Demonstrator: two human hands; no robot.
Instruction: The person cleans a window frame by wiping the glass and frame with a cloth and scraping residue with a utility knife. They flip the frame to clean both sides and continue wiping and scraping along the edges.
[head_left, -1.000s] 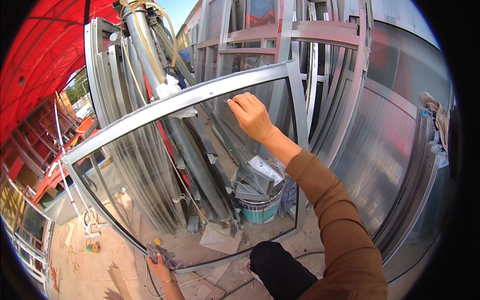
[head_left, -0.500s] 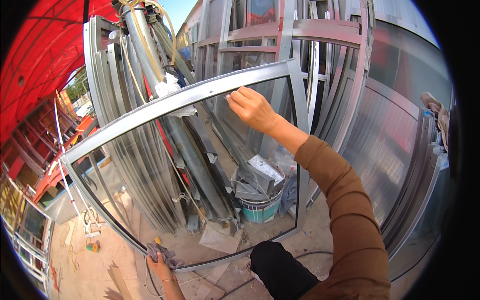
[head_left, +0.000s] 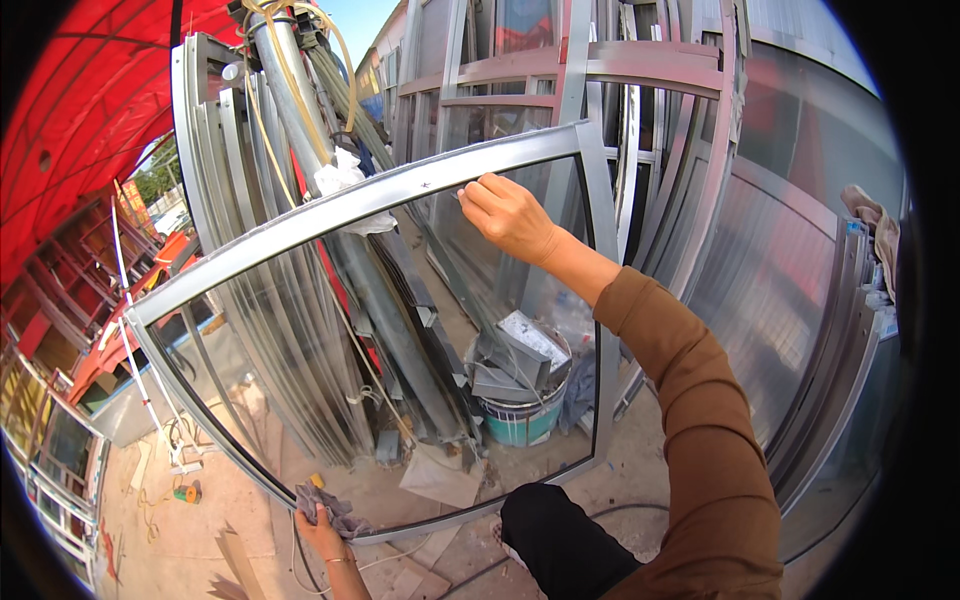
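A silver metal-framed glass window panel stands tilted in front of me. My right hand is closed in a pinch against the glass, just under the top rail; whatever small thing it pinches is mostly hidden by the fingers. A small dark mark shows on the rail to the left of that hand. Down at the panel's bottom edge, my left hand is closed round a crumpled grey rag, with its fingertips up by the frame.
Behind the glass, long metal profiles lean beside a thick grey tube. A teal bucket holds metal offcuts. More framed panels stand to the right. On the floor at left lie a tape measure and cardboard strips.
The picture has shifted very slightly. Both hands keep their places on the panel.
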